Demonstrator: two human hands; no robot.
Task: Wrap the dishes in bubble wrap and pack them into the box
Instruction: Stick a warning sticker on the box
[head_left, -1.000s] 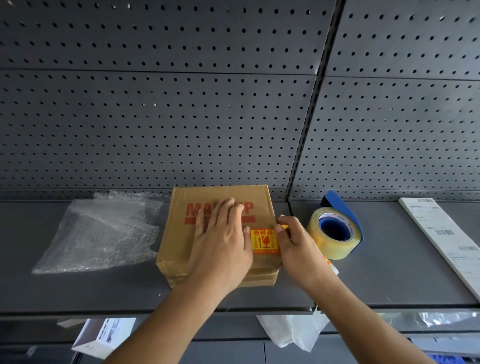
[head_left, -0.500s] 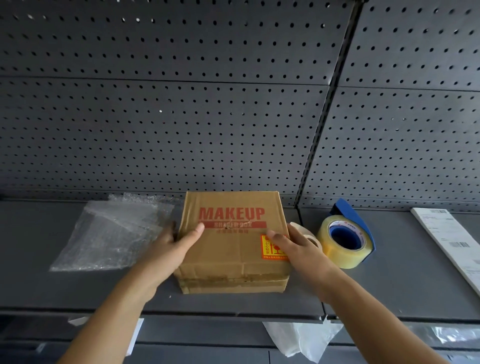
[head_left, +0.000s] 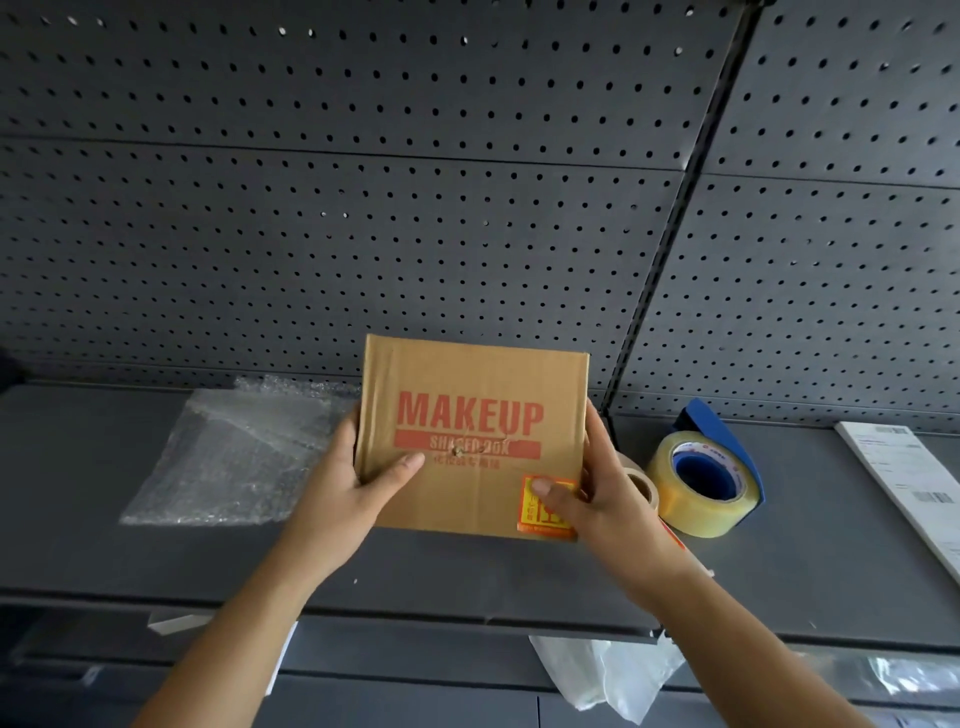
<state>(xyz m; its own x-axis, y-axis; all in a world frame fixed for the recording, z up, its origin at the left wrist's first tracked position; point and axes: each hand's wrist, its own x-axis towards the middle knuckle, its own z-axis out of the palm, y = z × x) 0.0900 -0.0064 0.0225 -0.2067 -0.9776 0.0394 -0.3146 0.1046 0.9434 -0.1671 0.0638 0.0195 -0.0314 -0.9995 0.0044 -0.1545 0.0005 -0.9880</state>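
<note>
A closed brown cardboard box (head_left: 467, 384) printed "MAKEUP" in red is lifted off the dark shelf (head_left: 467, 577), its top tilted towards me. My left hand (head_left: 348, 499) grips its left side, thumb on the top face. My right hand (head_left: 602, 499) grips the right side, its thumb on a yellow-and-red sticker (head_left: 545, 517) at the box's near right corner. A sheet of bubble wrap (head_left: 234, 457) lies flat on the shelf to the left. No dishes are visible.
A clear tape roll in a blue dispenser (head_left: 701, 478) sits right of the box, with a smaller tape roll (head_left: 641, 486) partly behind my right hand. White label sheets (head_left: 909, 488) lie far right. A pegboard wall (head_left: 415, 208) stands behind; plastic bags (head_left: 608, 675) hang below the shelf.
My left hand left the box top and took its left side. My right hand went from pressing the sticker to gripping the right side. Both hands lifted and tilted the box.
</note>
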